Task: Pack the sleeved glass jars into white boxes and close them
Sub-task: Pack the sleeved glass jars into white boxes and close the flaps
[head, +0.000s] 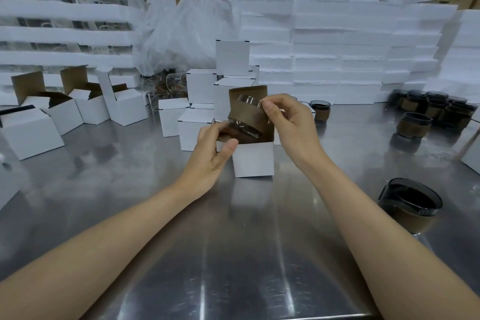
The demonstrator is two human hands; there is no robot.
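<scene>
A glass jar with a brown sleeve (246,118) is tilted in the mouth of an open white box (253,160) at the middle of the steel table. My right hand (288,122) pinches the jar's rim from the right. My left hand (213,150) grips the box's left flap and upper edge. The box's brown inner lid (248,91) stands up behind the jar. Another sleeved jar (410,205) stands near my right forearm, one (320,110) sits behind my right hand, and several more (436,112) cluster at the far right.
Open white boxes (65,112) with raised flaps stand at the left. Closed white boxes (202,101) are stacked behind the one I work on. White foam slabs (337,47) are piled along the back, with plastic bags (181,28) between them and cardboard cartons behind.
</scene>
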